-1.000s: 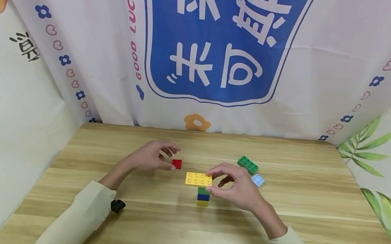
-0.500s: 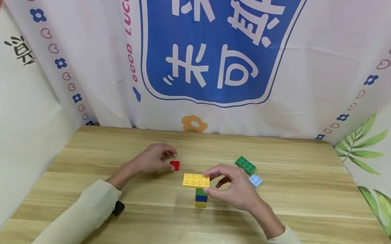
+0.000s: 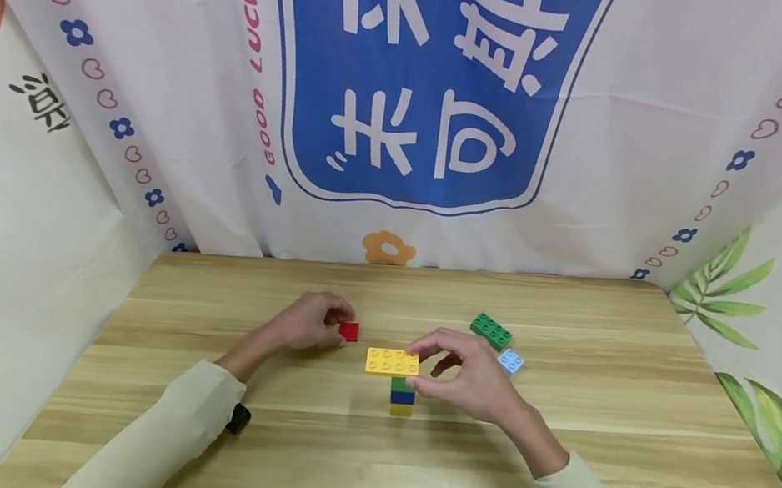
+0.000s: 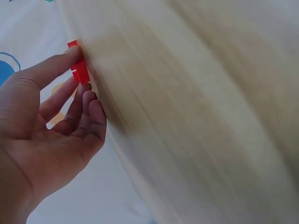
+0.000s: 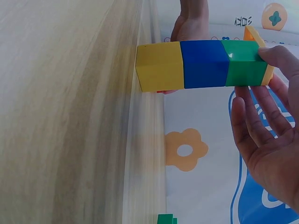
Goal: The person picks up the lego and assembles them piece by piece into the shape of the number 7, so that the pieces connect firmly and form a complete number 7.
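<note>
In the head view my left hand (image 3: 309, 321) is at a small red toy brick (image 3: 350, 331) on the table. The left wrist view has the thumb and a finger pinching that brick, the other fingers curled below it. My right hand (image 3: 468, 375) holds the right end of a flat yellow studded plate (image 3: 388, 362) on top of a tower. From the right wrist, the tower reads as a yellow brick (image 5: 160, 66) at the bottom, a blue brick (image 5: 204, 64) in the middle and a green brick (image 5: 244, 65) under the plate. The thumb touches the green brick's upper edge.
Behind the right hand lie a green studded brick (image 3: 491, 330) and a small light blue brick (image 3: 511, 361), close together. The wooden table (image 3: 356, 475) ends at a printed white cloth (image 3: 597, 182) along the back.
My left hand has come to the red brick and closed its thumb and finger on it. The right hand stays at the yellow plate. The head view has shifted slightly.
</note>
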`<state>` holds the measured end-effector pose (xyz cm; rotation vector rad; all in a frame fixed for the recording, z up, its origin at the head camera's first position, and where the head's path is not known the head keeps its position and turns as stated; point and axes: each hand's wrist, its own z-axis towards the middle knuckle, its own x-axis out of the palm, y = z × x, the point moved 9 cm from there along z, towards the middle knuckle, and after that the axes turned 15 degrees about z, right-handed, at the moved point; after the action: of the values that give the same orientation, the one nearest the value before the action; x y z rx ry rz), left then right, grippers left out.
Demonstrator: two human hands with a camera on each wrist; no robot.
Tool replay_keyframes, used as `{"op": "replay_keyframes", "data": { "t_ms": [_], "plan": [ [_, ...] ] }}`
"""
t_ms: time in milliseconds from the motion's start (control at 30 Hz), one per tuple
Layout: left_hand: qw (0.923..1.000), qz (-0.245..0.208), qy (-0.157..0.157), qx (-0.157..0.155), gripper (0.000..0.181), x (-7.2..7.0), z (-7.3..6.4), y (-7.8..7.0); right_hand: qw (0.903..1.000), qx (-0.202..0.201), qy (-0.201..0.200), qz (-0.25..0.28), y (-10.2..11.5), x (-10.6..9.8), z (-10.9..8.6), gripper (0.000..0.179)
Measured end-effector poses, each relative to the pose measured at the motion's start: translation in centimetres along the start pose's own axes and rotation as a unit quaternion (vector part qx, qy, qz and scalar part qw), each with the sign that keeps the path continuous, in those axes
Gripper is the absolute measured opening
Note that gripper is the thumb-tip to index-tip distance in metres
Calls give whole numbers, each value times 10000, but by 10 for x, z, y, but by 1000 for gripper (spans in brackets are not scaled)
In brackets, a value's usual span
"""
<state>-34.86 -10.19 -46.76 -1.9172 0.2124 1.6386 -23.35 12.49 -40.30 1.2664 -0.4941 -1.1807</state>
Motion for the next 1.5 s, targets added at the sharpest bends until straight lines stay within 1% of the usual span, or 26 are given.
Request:
{"op": "replay_keyframes", "data": {
  "t_ms": [233, 400, 533, 700, 767, 833, 933, 1100, 1300, 1500],
  "plan": [
    [9993, 0, 253, -270, 29, 5, -4, 1, 10000, 57, 44, -27, -2, 3, 0, 32],
    [9983, -214, 356, -411, 29, 4, -10, -7, 9999, 80, 55, -80, -2, 5, 0, 33],
    [9982, -374, 267, -377, 27, -1, -16, -17, 9999, 76, 64, -76, -3, 6, 1, 32],
    [9979, -557, 39, -315, 25, -12, -29, -27, 9999, 27, 122, -13, -2, 7, 2, 32],
    [9976, -596, -12, -346, 26, -16, -35, -30, 9999, 3, 128, 14, -1, 8, 2, 32],
    [9977, -604, -43, -311, 28, -20, -39, -36, 9999, -8, 102, 32, -1, 7, 2, 32],
    [9981, -579, -111, -177, 29, -26, -45, -46, 10000, -23, 48, 45, 0, 5, 2, 32],
    [9980, -577, -250, 119, 30, -34, -54, -60, 10000, 5, 3, 24, 1, 4, 2, 32],
    [9954, -839, -317, 333, 30, -39, -66, -71, 10000, -5, -2, 47, 0, 4, 1, 32],
    [9921, -1147, -315, 402, 31, -40, -73, -80, 10000, -17, -17, -3, 0, 2, -1, 32]
  ]
}}
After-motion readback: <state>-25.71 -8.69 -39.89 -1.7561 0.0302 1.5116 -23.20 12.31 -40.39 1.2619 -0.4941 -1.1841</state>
